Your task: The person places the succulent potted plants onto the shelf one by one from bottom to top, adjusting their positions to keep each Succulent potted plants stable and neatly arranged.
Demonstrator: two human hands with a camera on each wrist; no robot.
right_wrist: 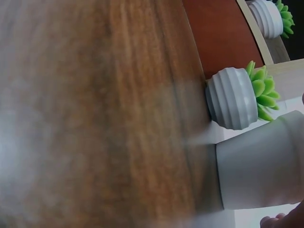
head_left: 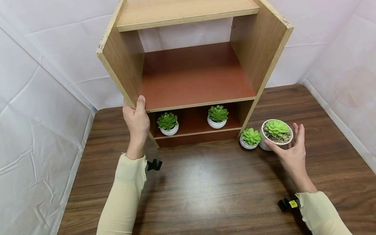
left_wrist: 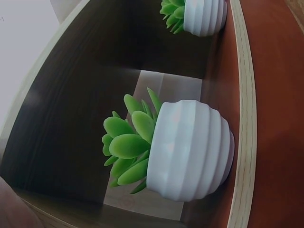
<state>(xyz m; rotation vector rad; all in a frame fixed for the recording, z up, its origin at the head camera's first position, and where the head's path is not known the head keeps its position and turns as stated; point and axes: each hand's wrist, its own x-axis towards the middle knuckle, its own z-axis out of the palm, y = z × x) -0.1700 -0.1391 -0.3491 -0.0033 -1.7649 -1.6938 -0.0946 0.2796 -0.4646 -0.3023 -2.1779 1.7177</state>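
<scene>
Head view: the left hand [head_left: 136,119] grips the front edge of the left side of the wooden shelf unit [head_left: 194,76], its thumb on the inner face and its other fingers mostly hidden. The right hand [head_left: 293,153] holds the large potted plant [head_left: 276,132], thumb and fingers set wide apart around the pot. That pot is at the table [head_left: 199,189], right of the shelf unit; whether its base touches the wood I cannot tell. Just beside it sits a small potted plant [head_left: 250,138], and two similar plants [head_left: 168,124] stand apart on the lower shelf.
</scene>
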